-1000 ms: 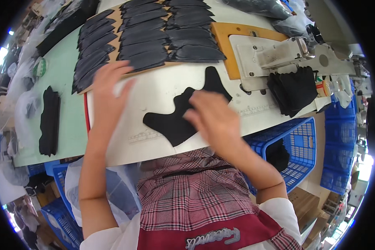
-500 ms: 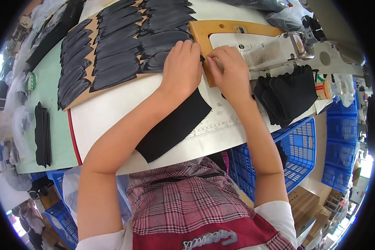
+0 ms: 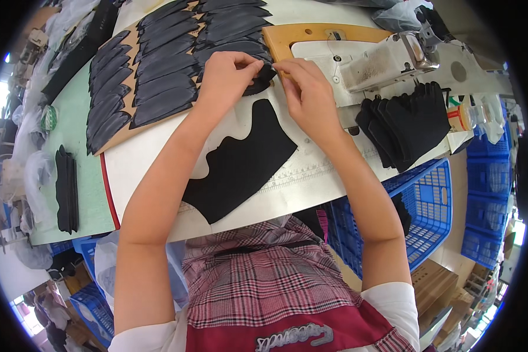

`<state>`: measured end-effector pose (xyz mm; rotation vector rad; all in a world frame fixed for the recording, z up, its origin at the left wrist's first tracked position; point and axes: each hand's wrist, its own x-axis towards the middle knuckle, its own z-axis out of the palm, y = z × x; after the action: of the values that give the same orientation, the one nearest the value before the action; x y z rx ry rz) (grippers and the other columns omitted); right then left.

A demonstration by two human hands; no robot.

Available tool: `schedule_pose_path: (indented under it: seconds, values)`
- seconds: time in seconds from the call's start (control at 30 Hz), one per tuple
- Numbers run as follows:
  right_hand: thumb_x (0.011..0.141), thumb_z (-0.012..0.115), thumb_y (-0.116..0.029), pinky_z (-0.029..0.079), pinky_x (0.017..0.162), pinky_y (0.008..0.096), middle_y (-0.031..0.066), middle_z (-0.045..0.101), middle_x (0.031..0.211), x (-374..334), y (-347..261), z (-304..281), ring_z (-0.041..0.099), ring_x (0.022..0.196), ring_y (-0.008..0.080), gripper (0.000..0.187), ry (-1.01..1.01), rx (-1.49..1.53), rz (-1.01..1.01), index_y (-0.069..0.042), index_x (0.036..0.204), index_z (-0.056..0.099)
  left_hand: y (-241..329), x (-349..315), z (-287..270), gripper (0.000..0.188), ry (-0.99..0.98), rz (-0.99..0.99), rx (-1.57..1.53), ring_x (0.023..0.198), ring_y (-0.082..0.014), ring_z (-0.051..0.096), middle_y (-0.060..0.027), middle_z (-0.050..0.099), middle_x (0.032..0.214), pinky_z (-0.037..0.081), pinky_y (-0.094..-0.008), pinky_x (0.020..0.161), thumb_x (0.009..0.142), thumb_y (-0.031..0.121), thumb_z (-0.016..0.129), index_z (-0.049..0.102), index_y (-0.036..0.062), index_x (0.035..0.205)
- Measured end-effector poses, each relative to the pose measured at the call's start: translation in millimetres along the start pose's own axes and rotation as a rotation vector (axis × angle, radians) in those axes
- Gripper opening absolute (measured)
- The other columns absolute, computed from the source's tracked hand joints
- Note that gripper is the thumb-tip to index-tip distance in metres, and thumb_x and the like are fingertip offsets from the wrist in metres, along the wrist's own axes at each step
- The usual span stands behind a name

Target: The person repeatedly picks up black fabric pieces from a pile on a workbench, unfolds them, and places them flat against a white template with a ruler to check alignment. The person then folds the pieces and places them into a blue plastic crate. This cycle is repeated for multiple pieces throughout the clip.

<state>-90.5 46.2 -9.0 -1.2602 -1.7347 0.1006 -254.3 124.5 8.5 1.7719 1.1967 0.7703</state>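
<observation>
A large black fabric piece (image 3: 243, 161) with a wavy edge lies on the white table (image 3: 311, 188) in front of me. Beyond it, both hands meet over a small black cut piece (image 3: 263, 78). My left hand (image 3: 224, 76) pinches its left side and my right hand (image 3: 306, 94) pinches its right end. The small piece sits at the edge of rows of similar black leaf-shaped pieces (image 3: 152, 76) laid on a brown board.
A sewing machine (image 3: 393, 58) on a wooden-edged base stands at the far right, with a stack of black pieces (image 3: 408, 126) beside it. Blue crates (image 3: 434, 205) sit below the table's right edge. A black bundle (image 3: 66, 190) lies on the green mat to the left.
A second ago my hands lay flat on the table by the large fabric piece. Both have moved up to the rows of small pieces and now pinch one between them.
</observation>
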Motion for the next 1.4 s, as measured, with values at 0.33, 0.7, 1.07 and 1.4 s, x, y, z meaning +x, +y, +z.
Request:
schedule_pose_path:
  seconds: [0.33, 0.7, 1.07, 1.4]
  values:
    - [0.072, 0.063, 0.004, 0.044, 0.091, 0.0368, 0.0065, 0.063, 0.1, -0.8, 3.0, 6.7, 0.056, 0.098, 0.0276, 0.023, -0.213, -0.338, -0.224, -0.004, 0.093, 0.066, 15.1, -2.0, -37.9, 0.021, 0.175, -0.019, -0.062, 0.07, -0.0142, 0.067, -0.0068, 0.07, 0.083, 0.054, -0.0272, 0.068, 0.087, 0.017, 0.07, 0.071, -0.002, 0.096]
    - [0.082, 0.077, -0.014, 0.045, 0.1, 0.0376, 0.013, 0.056, 0.133, 1.2, -59.8, 3.0, 0.052, 0.124, 0.0279, 0.052, -0.13, 0.376, 0.111, -0.006, 0.129, 0.057, 24.5, -87.8, -144.8, 0.016, 0.282, 0.125, -0.657, 0.087, -0.0166, 0.069, -0.0089, 0.069, 0.1, 0.057, -0.0301, 0.08, 0.09, 0.007, 0.07, 0.062, 0.001, 0.103]
    - [0.086, 0.075, -0.013, 0.05, 0.071, 0.0212, 0.0089, 0.071, 0.1, -75.4, -68.7, -33.8, 0.064, 0.078, 0.008, 0.03, -0.459, 0.642, 0.67, 0.01, 0.105, 0.067, -0.5, -231.7, -19.4, 0.01, 0.287, -0.145, -0.586, 0.091, -0.0112, 0.056, -0.0049, 0.052, 0.1, 0.055, -0.0266, 0.084, 0.092, -0.003, 0.062, 0.053, 0.0008, 0.095]
    - [0.088, 0.072, -0.014, 0.047, 0.071, 0.0241, 0.0085, 0.069, 0.095, -87.7, -97.3, -35.8, 0.059, 0.078, 0.01, 0.025, -0.345, 0.467, 0.618, 0.008, 0.098, 0.068, -30.3, -197.7, -40.7, 0.011, 0.202, -0.011, -0.318, 0.088, -0.0074, 0.058, -0.0018, 0.061, 0.095, 0.048, -0.0203, 0.08, 0.09, 0.003, 0.069, 0.06, -0.001, 0.095]
